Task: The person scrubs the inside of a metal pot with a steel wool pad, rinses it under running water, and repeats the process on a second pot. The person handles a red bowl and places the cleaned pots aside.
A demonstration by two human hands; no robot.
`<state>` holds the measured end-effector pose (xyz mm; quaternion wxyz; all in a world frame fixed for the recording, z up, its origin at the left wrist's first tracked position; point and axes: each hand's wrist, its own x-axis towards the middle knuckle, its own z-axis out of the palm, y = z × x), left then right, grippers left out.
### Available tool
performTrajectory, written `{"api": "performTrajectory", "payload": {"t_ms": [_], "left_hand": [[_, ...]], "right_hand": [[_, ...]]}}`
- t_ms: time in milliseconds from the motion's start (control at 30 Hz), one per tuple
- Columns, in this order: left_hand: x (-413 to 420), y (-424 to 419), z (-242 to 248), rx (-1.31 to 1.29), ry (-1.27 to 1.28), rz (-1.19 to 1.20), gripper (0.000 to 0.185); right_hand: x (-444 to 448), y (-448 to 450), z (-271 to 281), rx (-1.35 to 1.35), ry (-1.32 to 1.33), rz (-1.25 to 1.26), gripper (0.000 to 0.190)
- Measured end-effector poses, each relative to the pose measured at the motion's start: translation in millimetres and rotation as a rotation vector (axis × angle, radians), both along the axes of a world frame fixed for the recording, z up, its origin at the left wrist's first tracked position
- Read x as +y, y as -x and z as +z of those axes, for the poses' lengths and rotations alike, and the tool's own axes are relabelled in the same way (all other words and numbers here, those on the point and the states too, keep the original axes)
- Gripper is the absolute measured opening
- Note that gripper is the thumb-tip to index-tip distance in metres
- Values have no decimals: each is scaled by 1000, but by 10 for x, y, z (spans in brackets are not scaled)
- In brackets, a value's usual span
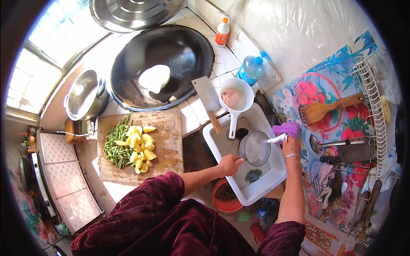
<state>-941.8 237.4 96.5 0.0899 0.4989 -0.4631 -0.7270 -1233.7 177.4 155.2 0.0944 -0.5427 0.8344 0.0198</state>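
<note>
My left hand [231, 164] grips the rim of a round metal bowl [256, 148] with cloudy water in it, held over the white sink [278, 179]. At the faucet's white spout [277, 139] is my right hand [291, 146], its fingers closed on it beside a purple knitted cloth [286, 129]. A dark scouring pad [253, 175] lies in the sink below the bowl. Above the sink's far edge sits a white plastic ladle [240, 107] holding pinkish meat in water. A cleaver [206, 96] lies beside it, its wooden handle reaching over the sink rim.
Cut green beans [118, 144] and yellow potato chunks [141, 148] cover part of a wooden cutting board [166, 166] at left. Behind stands a large black wok [179, 57], with a metal pot [84, 96] beside it. A blue pump bottle [250, 70] and hanging utensils are near the wall.
</note>
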Motion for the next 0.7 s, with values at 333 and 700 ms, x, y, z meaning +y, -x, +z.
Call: {"api": "performTrajectory", "payload": {"t_ms": [333, 700], "left_hand": [[14, -28, -59, 50, 30, -53, 39], [148, -221, -42, 124, -24, -107, 42]], "right_hand": [[-119, 121, 7, 74, 184, 17, 29], [-288, 123, -416, -564, 450, -680, 28]]}}
